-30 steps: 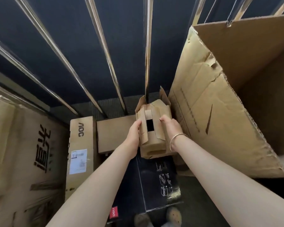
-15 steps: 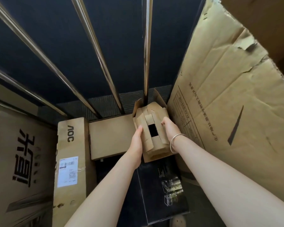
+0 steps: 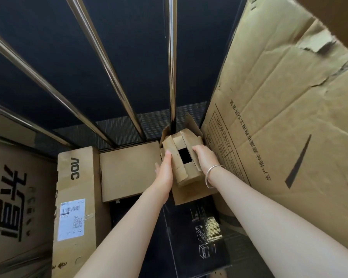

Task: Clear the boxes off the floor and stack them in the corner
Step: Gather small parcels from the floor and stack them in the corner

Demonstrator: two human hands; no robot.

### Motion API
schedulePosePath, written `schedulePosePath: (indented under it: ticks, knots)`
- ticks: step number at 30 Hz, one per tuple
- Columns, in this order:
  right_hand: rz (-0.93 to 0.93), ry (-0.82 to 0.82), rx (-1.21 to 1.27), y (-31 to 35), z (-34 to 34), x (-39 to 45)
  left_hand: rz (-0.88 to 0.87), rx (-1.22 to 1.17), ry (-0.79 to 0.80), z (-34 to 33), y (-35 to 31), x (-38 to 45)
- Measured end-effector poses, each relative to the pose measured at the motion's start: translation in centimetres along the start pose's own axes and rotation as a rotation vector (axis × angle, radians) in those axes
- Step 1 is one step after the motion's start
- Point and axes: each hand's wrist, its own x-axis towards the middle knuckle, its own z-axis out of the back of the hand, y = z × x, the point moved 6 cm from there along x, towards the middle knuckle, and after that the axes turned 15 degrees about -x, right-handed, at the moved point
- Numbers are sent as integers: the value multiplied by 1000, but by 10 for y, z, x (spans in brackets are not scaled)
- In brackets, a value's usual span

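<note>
A small brown cardboard box with a rectangular dark hole in its top sits low in the corner, on a black printed box and against a metal post. My left hand holds its left side, fingers wrapped behind it. My right hand, with a bracelet at the wrist, grips its right side. Left of it lies a flat brown box, and beside that stands a tall AOC box.
A very large torn carton leans along the right. Another big carton with black characters fills the left. A dark wall with slanted metal rails closes the back. Striped carpet shows at the wall's foot.
The small box has gone down and forward into the corner with both hands on it. My view has moved closer and lower, so the right-hand carton looms larger.
</note>
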Motion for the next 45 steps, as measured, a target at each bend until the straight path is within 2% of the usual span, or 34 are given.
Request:
schedulePosePath:
  ticks: [5,12,21,26,37,45]
  knots:
    - [12,25,-56,5,4,-14,17,113,-37,-3,-27,-34]
    - [22,28,-60,-1,3,-32,-52,193,115,-22,-54,-101]
    - [82,18,-18,18,12,-97,-116,244,158,-24,-71,-168]
    - [170,12,-41,28,24,-142,-159,278,187,-21,-72,-207]
    - [136,60,101,31,69,-271,-130,331,228,-30,-71,-293]
    - [211,-1,116,-4,113,-382,-236,413,302,-45,-44,-388]
